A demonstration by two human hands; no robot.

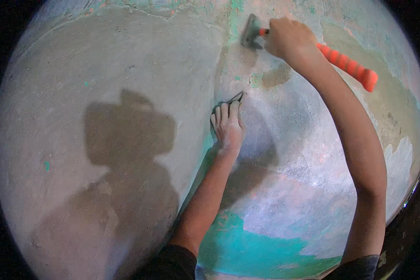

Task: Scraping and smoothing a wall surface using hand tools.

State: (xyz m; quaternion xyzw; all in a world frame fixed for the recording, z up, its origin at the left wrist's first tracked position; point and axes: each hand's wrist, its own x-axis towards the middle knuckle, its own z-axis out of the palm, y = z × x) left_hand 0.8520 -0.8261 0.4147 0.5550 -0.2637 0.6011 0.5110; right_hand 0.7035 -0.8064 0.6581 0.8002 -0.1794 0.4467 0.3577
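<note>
My right hand (291,39) is raised at the upper right, closed around a scraper near its head. The flat grey blade (250,33) points left against the wall, slightly smeared by motion. Its ribbed orange handle (345,63) sticks out beyond my wrist, down to the right. Lower and nearer the middle, my left hand (227,123) is dusted pale, its bent fingers close together at the wall's vertical corner. A thin dark pointed shape (238,97) shows at those fingertips; what it is I cannot make out.
A worn wall (303,140) with pale patches and bare plaster fills the right side. Turquoise paint (252,245) remains low down. Left of the corner is a grey plastered face (60,70), with a shadow (130,133) on it. A dark edge (406,224) runs along the lower right.
</note>
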